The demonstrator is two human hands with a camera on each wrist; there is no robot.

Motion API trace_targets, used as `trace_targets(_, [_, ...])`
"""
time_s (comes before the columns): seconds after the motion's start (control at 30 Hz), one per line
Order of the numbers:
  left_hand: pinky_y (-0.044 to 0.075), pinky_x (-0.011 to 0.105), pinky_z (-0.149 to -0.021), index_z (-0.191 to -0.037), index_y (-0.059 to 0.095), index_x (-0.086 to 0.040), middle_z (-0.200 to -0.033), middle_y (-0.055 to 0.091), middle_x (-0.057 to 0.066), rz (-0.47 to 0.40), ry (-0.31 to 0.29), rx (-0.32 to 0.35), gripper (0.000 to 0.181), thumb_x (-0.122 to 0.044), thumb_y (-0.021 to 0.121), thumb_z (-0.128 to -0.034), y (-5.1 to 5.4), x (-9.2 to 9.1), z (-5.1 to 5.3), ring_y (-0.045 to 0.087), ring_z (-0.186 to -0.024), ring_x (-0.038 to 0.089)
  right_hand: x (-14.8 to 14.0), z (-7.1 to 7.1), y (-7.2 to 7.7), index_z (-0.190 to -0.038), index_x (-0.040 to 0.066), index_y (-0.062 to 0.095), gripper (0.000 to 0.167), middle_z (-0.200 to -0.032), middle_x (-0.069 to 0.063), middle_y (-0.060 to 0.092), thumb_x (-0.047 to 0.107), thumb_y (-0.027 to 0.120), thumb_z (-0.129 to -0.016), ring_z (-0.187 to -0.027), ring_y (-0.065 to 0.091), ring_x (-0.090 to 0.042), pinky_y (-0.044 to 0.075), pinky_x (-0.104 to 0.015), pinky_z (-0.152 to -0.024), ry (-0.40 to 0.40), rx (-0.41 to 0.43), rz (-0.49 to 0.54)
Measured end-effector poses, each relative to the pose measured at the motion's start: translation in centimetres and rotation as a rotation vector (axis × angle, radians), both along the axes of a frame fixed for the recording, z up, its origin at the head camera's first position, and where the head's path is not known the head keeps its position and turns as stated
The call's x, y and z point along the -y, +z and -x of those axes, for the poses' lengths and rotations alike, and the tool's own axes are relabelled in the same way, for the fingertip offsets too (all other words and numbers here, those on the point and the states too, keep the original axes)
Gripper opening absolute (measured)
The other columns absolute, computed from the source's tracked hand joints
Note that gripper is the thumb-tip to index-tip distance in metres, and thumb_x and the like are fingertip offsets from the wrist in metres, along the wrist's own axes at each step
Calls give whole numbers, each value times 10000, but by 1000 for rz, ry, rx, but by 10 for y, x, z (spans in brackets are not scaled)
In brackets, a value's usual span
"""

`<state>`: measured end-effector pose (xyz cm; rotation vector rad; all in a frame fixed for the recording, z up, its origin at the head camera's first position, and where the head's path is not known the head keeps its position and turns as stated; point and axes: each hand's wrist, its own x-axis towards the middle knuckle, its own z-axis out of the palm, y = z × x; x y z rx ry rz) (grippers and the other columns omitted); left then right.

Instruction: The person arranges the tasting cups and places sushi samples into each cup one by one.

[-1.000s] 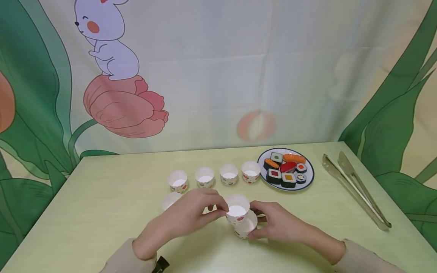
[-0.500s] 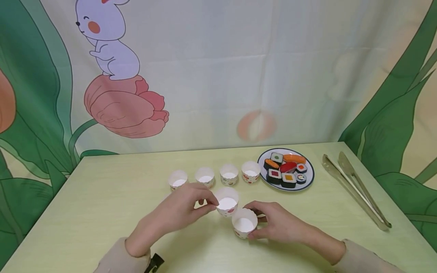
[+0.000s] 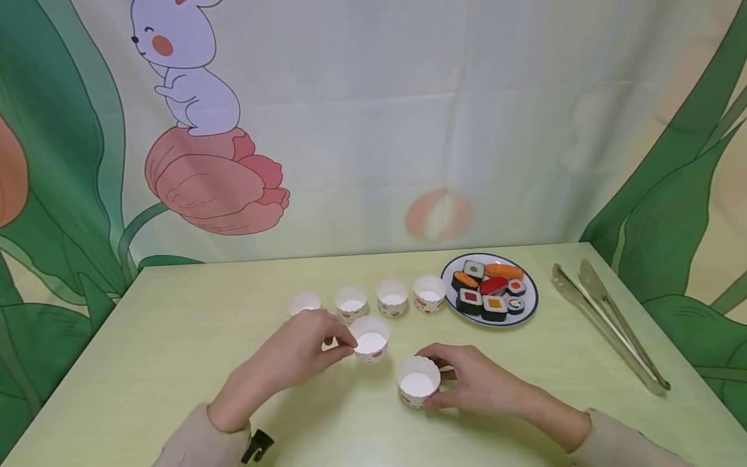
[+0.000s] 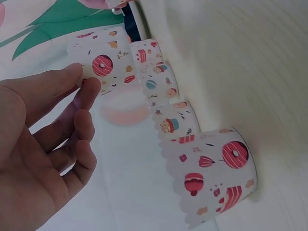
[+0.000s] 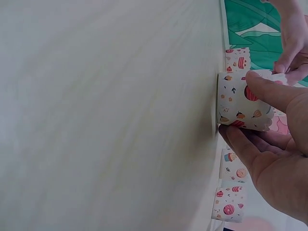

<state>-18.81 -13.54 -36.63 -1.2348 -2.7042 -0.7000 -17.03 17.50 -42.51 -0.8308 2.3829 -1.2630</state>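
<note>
Cup (image 3: pixel 418 383) is standing upright on the table (image 3: pixel 175 344), near the middle, the right hand (image 3: pixel 475 379) gripping its side between thumb and fingers. Farther and slightly left, the left hand (image 3: pixel 297 344) is pinching a second cup (image 3: pixel 373 337) at its rim, holding it above the table. Tongs (image 3: pixel 607 329) are lying at the right. Beyond, four cups (image 3: pixel 391 298) are standing in a row, a plate (image 3: pixel 530 299) of sushi (image 3: pixel 494 285) sitting just right of them.

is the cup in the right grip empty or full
Empty: the head view shows the cup in the right grip with only a bare white bottom inside.
</note>
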Motion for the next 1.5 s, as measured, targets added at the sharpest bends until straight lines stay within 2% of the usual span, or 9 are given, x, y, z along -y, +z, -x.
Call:
trace_targets(0.27, [501, 240, -674, -900, 823, -120, -788, 688, -156, 50, 44, 33, 80, -48, 813, -868, -5, 6, 4, 575, -745, 56, 0, 0, -1, -1303, 69, 615, 589, -1207, -14, 666, 187, 906, -804, -1168, 636, -245, 527, -350, -972, -2, -1, 2])
trace_targets(0.8, [504, 235, -633, -883, 829, -115, -809, 717, -123, 97, 93, 98, 84, -35, 815, -862, -10, 9, 8, 581, -722, 7, 1, 0, -1, -1304, 71, 616, 584, -1207, -2, 666, 185, 903, -808, -1170, 634, -243, 520, -366, -986, 1, -3, 3])
trace_targets(0.97, [490, 231, -629, -876, 828, -131, -801, 703, -134, 125, 112, 98, 99, -34, 818, -859, -12, 10, 8, 561, -722, 16, 1, 0, -1, -1301, 75, 619, 578, -1206, 8, 666, 181, 902, -809, -1174, 632, -239, 516, -372, -992, 4, -2, 9])
trace_targets(1.5, [496, 233, -638, -877, 810, -85, -784, 704, -86, 141, 70, 74, 135, 43, 794, -836, -16, 12, 13, 572, -708, 62, 1, 0, 0, -1311, 61, 609, 592, -1222, -26, 657, 178, 901, -810, -1178, 628, -246, 523, -348, -979, -2, 24, 10])
